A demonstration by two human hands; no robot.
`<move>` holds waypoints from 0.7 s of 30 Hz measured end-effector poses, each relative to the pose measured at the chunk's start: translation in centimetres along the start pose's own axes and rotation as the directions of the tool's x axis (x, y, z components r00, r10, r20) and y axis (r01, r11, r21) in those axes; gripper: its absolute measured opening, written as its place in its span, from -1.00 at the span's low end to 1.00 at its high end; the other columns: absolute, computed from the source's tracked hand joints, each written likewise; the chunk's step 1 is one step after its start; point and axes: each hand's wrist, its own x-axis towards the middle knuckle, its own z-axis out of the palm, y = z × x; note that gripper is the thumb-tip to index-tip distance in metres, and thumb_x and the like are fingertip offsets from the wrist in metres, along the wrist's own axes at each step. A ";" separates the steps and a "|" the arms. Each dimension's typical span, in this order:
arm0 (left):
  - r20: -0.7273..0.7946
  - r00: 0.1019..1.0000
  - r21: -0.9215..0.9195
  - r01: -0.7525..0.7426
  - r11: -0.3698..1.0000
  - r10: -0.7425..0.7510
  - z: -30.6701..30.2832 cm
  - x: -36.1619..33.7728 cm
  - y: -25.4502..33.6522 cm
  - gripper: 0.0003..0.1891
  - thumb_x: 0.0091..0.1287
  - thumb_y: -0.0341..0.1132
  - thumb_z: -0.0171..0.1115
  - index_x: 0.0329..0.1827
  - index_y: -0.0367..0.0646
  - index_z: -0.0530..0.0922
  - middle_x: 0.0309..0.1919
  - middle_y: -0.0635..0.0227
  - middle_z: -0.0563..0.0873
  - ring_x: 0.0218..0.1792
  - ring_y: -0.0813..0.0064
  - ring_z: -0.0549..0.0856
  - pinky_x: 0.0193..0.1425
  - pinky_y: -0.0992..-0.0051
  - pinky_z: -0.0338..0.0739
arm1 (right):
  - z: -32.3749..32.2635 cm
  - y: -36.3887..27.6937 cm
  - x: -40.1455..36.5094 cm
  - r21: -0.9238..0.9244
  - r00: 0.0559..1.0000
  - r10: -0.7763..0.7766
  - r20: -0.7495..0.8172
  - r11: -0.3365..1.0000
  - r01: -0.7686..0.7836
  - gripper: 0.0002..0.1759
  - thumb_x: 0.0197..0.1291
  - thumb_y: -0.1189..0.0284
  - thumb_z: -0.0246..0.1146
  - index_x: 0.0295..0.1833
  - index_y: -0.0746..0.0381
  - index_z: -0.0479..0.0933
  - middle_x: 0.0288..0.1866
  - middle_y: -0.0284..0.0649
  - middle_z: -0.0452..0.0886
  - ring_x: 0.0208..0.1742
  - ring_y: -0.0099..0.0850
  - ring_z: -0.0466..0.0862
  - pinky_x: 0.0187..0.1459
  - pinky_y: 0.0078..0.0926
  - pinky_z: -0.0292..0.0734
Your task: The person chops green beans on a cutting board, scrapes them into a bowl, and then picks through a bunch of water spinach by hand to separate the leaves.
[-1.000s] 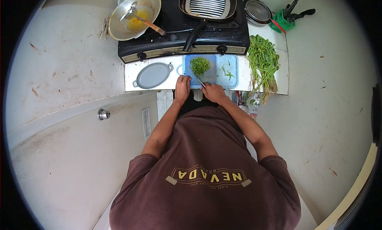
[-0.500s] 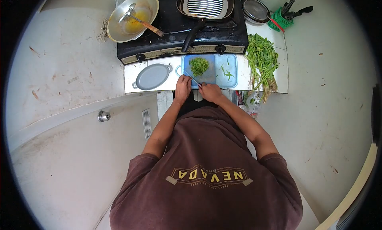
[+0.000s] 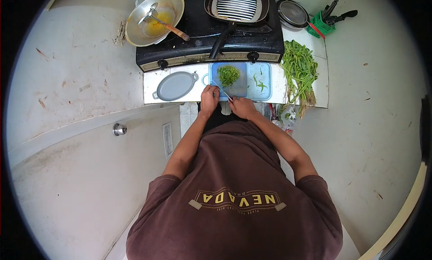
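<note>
A blue cutting board [image 3: 259, 96] lies at the counter's front edge, with a pile of chopped greens [image 3: 228, 74] on its darker left part and a few green scraps [image 3: 260, 84] on the right. My right hand [image 3: 243, 107] is closed round the handle of a knife [image 3: 223, 90], whose blade points up and left over the board. My left hand [image 3: 209, 99] rests at the board's lower left corner by the blade tip, its fingers pressed together; what they hold, if anything, is too small to make out.
Behind the board stands a black stove [image 3: 193, 46] with a grill pan [image 3: 236, 20] and a wok [image 3: 136, 33] holding a ladle. A grey oval plate [image 3: 175, 86] lies left; leafy greens [image 3: 299, 66], a strainer [image 3: 293, 13] and a green knife basket [image 3: 320, 25] are right.
The whole view has shifted slightly, so the counter and stove appear a little further right. The knife blade lies at a slightly different angle; both hands keep nearly the same places at the board.
</note>
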 end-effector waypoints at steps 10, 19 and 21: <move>-0.028 1.000 0.028 0.007 1.000 -0.006 0.3 -0.3 -0.1 -0.96 0.32 -0.54 0.26 -0.24 -0.33 0.65 -0.28 0.03 0.65 -0.21 -0.03 0.67 -0.06 0.14 0.57 | 1.0 0.2 1.3 -0.008 0.999 -0.019 -0.046 1.000 0.019 -0.57 0.44 0.16 0.10 -0.14 0.37 0.59 -0.30 0.13 0.74 -0.25 0.08 0.77 -0.15 0.04 0.68; 0.018 0.996 0.084 -0.085 0.993 0.084 0.4 -0.2 -0.5 -0.95 0.36 -0.56 0.19 -0.20 -0.37 0.59 -0.24 -0.02 0.60 -0.12 -0.07 0.61 0.03 0.11 0.51 | 0.4 0.1 0.6 0.027 0.999 0.008 -0.039 1.000 -0.007 -0.54 0.46 0.14 0.08 -0.13 0.37 0.62 -0.32 0.13 0.74 -0.24 0.10 0.77 -0.14 0.07 0.66; 0.015 0.997 0.096 -0.082 0.992 0.081 0.4 -0.3 -0.4 -0.95 0.36 -0.56 0.19 -0.20 -0.37 0.59 -0.25 -0.02 0.60 -0.13 -0.07 0.61 0.04 0.11 0.51 | 0.2 -0.1 0.2 0.014 1.000 0.000 -0.019 1.000 0.001 -0.54 0.46 0.14 0.08 -0.13 0.37 0.61 -0.31 0.14 0.73 -0.24 0.10 0.77 -0.13 0.06 0.66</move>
